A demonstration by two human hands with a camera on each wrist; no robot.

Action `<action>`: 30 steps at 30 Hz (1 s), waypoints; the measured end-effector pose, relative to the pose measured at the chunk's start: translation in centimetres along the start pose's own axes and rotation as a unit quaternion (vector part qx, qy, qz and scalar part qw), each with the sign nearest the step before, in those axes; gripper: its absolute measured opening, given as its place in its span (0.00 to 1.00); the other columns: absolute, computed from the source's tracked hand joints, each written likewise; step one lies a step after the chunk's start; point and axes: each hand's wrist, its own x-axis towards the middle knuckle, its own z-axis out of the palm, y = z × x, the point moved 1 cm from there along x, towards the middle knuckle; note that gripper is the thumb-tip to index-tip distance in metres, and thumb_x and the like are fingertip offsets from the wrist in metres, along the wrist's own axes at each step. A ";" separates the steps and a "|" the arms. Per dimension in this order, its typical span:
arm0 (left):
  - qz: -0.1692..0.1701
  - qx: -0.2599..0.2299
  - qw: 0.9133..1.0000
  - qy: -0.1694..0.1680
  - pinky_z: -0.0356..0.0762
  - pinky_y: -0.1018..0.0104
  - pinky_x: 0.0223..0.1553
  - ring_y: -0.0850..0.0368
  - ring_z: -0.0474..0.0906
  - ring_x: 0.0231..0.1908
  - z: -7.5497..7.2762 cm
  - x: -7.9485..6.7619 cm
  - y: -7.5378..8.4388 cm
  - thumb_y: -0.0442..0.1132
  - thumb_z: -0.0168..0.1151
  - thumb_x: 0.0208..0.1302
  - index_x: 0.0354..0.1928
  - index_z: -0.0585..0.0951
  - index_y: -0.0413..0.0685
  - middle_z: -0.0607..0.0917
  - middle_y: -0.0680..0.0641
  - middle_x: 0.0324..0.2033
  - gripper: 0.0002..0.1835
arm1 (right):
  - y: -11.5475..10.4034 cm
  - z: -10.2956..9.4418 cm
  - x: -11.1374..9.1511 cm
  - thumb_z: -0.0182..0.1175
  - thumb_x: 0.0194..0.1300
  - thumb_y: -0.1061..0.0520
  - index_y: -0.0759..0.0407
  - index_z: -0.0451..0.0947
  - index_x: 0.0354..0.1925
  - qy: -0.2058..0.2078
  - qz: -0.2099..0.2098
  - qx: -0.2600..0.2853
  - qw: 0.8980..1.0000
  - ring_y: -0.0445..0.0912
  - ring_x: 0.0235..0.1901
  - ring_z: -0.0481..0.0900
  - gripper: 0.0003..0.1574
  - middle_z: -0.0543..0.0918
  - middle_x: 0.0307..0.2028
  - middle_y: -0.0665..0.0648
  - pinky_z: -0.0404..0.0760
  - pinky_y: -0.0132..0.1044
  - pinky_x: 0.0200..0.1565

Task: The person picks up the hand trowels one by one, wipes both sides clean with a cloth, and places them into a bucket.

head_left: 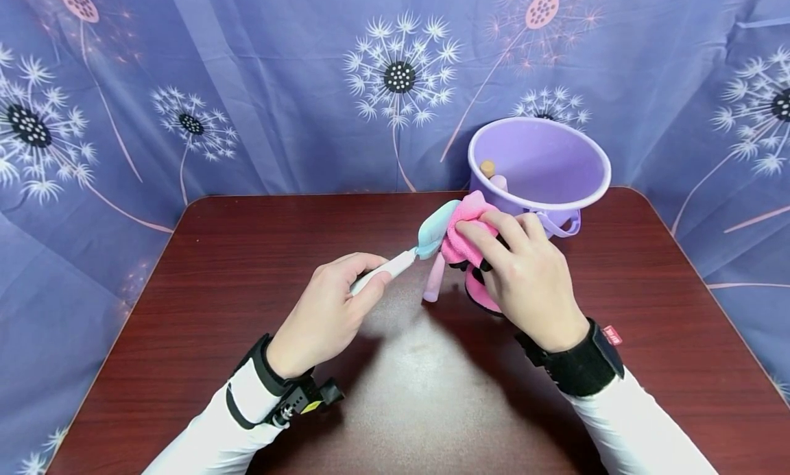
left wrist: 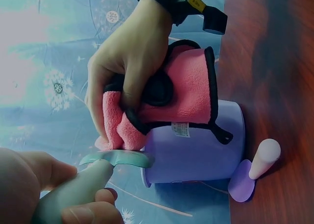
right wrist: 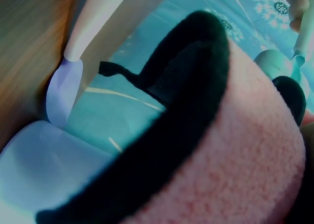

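Note:
My left hand (head_left: 330, 303) grips the white handle of a small toy shovel (head_left: 390, 264), its teal blade tilted up and to the right. My right hand (head_left: 533, 279) holds a bunched pink fleece cloth (head_left: 470, 232) with black edging against the blade's right side. In the left wrist view, the thumb presses into the cloth (left wrist: 189, 89), and a white tag and black loop hang from it. The cloth (right wrist: 245, 145) fills much of the right wrist view and hides the right fingers. Beneath it, a second shovel (head_left: 434, 279) with a pale pink handle and purple blade (left wrist: 241, 181) rests on the table.
A purple bucket (head_left: 543, 163) stands at the table's back right, just behind my right hand. Inside show a tan handle end (head_left: 487, 168) and a pale pink one (head_left: 498, 182). A blue dandelion-print curtain (head_left: 278, 84) hangs behind the dark red wooden table (head_left: 247, 256).

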 end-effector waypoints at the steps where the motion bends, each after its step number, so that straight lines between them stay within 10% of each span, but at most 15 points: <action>1: 0.000 0.000 1.000 0.000 0.71 0.63 0.33 0.58 0.71 0.29 0.0 0.0 0.0 0.40 0.62 0.78 0.46 0.86 0.53 0.75 0.51 0.27 0.05 | 0.1 0.0 0.0 0.63 0.53 0.71 0.54 0.83 0.62 0.001 0.006 0.000 1.000 0.62 0.37 0.73 0.37 0.83 0.55 0.61 0.74 0.51 0.21; 30: -0.001 -0.007 1.000 0.007 0.71 0.63 0.33 0.59 0.70 0.29 -0.3 0.0 0.0 0.40 0.62 0.78 0.49 0.87 0.52 0.73 0.54 0.26 0.06 | -0.5 0.7 -0.5 0.54 0.58 0.72 0.53 0.83 0.63 -0.005 0.039 0.022 0.999 0.61 0.41 0.76 0.36 0.82 0.54 0.62 0.77 0.53 0.21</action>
